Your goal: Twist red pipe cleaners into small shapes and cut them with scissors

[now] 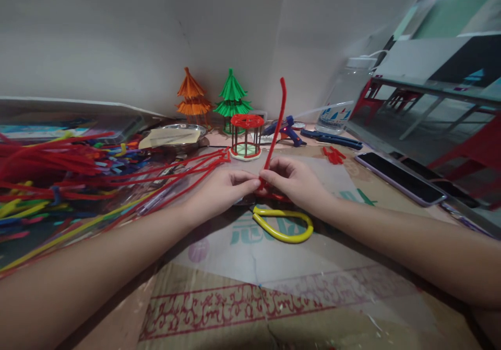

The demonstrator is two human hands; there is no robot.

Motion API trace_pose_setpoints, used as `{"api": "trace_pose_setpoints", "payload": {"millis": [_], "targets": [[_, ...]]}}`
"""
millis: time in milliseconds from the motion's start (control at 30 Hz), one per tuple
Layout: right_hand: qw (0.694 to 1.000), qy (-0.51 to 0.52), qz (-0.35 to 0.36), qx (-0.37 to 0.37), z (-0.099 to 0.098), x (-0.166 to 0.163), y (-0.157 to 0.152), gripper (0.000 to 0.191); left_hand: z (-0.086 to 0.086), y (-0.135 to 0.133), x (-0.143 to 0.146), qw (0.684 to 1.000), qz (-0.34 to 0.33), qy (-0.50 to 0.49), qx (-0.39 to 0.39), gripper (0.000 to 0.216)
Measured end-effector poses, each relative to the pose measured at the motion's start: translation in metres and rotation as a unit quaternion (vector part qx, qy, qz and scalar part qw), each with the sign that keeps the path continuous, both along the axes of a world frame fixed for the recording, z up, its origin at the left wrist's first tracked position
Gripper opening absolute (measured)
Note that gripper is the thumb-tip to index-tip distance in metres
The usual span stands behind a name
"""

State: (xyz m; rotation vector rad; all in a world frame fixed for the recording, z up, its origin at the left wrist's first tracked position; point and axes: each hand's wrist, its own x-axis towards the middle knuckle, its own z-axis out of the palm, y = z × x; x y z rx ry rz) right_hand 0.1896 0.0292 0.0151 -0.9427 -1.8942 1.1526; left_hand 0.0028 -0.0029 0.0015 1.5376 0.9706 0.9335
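A red pipe cleaner rises upright from between my hands, its top end slightly bent. My right hand pinches it near the lower end with thumb and forefinger. My left hand meets it there, its fingertips closed on the same lower part. Just below my hands lies a pair of scissors with yellow handles; its blades are hidden. Behind my hands stands a small round frame with a red ring top, brown posts and a pale base.
Orange and green pagoda models stand by the wall. A blue glue gun, pliers, short red pieces, a phone and a large bottle are rightward. Many pipe cleaners pile up at left.
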Motion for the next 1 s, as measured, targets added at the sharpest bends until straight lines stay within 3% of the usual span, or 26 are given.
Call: {"api": "trace_pose_setpoints", "payload": {"millis": [233,500,800,900,1000], "targets": [[1.000,0.001,0.011,0.007,0.001,-0.001,-0.001,0.021,0.002,0.001,-0.005,0.996,0.033,0.078,0.039,0.039],[0.999,-0.020,-0.001,0.028,-0.001,0.000,0.001,0.022,0.004,-0.003,0.003,1.000,0.009,0.020,0.014,0.028],[0.990,-0.055,0.020,0.128,0.009,0.001,-0.002,0.018,0.010,-0.011,0.006,0.995,0.068,0.070,0.034,0.026],[0.977,-0.129,0.064,0.156,0.021,0.007,-0.002,0.020,0.017,-0.012,0.002,0.993,0.092,0.071,0.039,0.029],[0.932,-0.292,0.127,0.173,0.035,0.015,-0.009,0.030,0.031,-0.013,-0.003,0.990,0.106,0.076,0.052,0.030]]}}
